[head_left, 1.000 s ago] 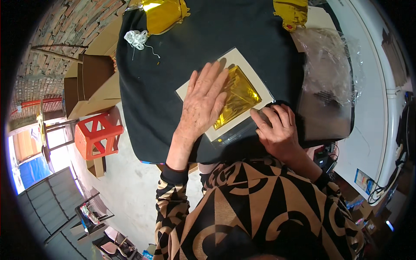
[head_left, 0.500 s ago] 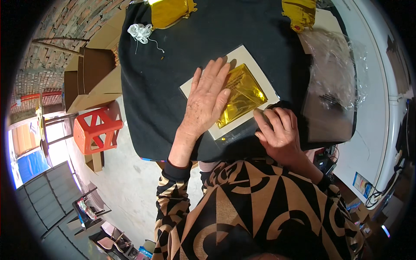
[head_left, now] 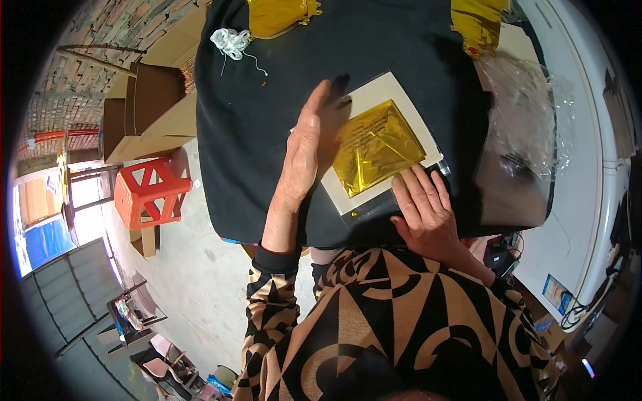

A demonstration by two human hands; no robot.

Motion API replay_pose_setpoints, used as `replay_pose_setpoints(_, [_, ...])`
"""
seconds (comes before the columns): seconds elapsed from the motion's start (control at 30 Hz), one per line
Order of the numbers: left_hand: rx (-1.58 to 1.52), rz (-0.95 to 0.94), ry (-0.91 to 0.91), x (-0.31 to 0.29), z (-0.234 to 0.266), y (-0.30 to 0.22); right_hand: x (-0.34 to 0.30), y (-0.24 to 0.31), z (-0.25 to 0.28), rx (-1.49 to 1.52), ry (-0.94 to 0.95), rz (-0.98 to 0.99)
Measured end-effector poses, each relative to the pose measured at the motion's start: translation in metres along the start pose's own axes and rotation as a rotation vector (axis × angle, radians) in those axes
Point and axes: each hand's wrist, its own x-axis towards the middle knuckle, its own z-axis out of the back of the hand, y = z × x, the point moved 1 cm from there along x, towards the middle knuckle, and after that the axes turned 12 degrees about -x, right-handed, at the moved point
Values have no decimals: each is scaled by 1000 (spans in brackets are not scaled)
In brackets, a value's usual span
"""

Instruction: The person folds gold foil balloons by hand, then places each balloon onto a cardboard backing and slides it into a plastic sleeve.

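A gold, shiny foil packet (head_left: 381,148) with faint print lies flat on a cream-white card (head_left: 388,88). Dark or clear film edges show around the card, which sits at a slant on the black-covered table. My left hand (head_left: 299,159) is tipped on its side at the card's left edge, fingers stretched out, thumb side up, holding nothing. It casts a shadow over the packet's left part. My right hand (head_left: 425,208) lies palm down at the near right, its fingertips by the packet's lower right edge and on the card's border. Its fingers are extended and slightly apart.
A white string bundle (head_left: 231,44) and a gold foil pouch (head_left: 277,17) lie at the far left of the black cloth (head_left: 267,120). Another gold pouch (head_left: 476,25) and crumpled clear plastic bags (head_left: 525,113) are at the right. A red stool (head_left: 150,194) and cardboard boxes (head_left: 154,100) stand left.
My left hand has lifted and turned from lying flat on the packet to standing on its side at the left. My right hand's curled fingers have straightened onto the card's near right edge.
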Motion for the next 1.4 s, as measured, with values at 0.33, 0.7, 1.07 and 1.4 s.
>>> replay_pose_setpoints(0.33, [87, 18, -63, 1, 12, 13, 2, 1, -3, 134, -23, -4])
replay_pose_setpoints(0.7, [124, 45, 0, -1, 5, 1, 2, 1, -11, 32, -4, 8])
replay_pose_setpoints(1.07, [232, 43, 34, 0, 12, 18, 8, 4, -12, -49, -31, -3])
replay_pose_setpoints(1.4, [468, -82, 102, 2, 9, 15, 7, 8, -16, -66, -14, 15])
